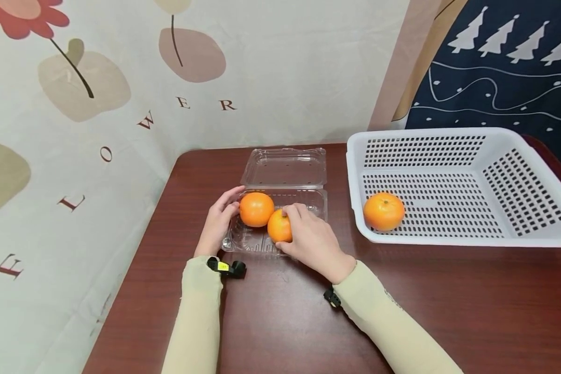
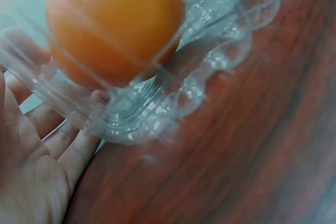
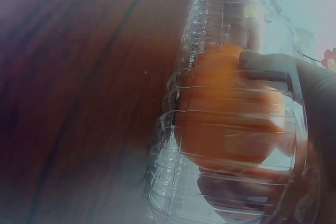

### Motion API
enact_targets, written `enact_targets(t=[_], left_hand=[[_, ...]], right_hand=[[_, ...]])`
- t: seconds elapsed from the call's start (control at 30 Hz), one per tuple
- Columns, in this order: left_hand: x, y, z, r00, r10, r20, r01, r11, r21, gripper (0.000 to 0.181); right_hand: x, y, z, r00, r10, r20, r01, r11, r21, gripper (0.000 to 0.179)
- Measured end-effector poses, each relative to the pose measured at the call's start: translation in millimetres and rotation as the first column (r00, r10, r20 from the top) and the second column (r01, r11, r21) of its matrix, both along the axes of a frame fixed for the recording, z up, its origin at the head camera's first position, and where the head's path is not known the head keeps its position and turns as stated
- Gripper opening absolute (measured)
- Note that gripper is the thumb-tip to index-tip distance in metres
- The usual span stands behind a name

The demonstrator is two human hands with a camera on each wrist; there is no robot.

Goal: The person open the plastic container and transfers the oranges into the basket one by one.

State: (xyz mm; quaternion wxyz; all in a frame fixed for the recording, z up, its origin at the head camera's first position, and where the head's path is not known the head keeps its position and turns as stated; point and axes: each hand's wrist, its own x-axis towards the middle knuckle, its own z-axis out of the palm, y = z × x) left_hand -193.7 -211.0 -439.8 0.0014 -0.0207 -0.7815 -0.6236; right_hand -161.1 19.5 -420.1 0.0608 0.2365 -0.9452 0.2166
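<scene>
A clear plastic clamshell box (image 1: 250, 243) stands on the table with its lid (image 1: 285, 167) folded back. Inside it at the left is one orange (image 1: 256, 210). My right hand (image 1: 315, 240) grips a second orange (image 1: 279, 226) from the right, thumb near me and fingers over its far side. The right wrist view shows this orange (image 3: 231, 114) through the ribbed plastic wall. My left hand (image 1: 218, 222) rests at the box's left side, fingers extended along the wall beside the first orange. In the left wrist view, these fingers (image 2: 68, 140) lie against the clear plastic.
A white perforated basket (image 1: 495, 208) stands on the right of the table, with one more orange (image 1: 384, 211) in its near left corner. The dark red wooden table (image 1: 280, 317) meets a printed cloth (image 1: 299, 67) behind the box.
</scene>
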Motion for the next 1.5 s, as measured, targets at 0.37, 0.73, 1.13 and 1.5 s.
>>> enact_targets(t=[0.37, 0.73, 1.13, 1.5], left_hand=[[0.2, 0.4, 0.8, 1.000, 0.001, 0.000, -0.001, 1.000, -0.001, 0.037], [1.3, 0.4, 0.4, 1.000, 0.000, -0.005, 0.000, 1.000, 0.002, 0.037], [0.9, 0.7, 0.9, 1.000, 0.005, 0.005, -0.005, 1.000, -0.001, 0.037], [2.6, 1.1, 2.4, 1.000, 0.011, 0.008, -0.011, 1.000, 0.003, 0.037]], right_hand=[[0.2, 1.3, 0.0, 1.000, 0.006, -0.016, -0.006, 1.000, 0.016, 0.062], [0.6, 1.1, -1.6, 1.000, 0.008, -0.024, -0.007, 1.000, 0.012, 0.063], [0.1, 1.3, -0.9, 1.000, 0.002, -0.031, -0.002, 1.000, 0.014, 0.061], [0.1, 1.7, -1.7, 1.000, 0.003, -0.026, -0.002, 1.000, 0.022, 0.061]])
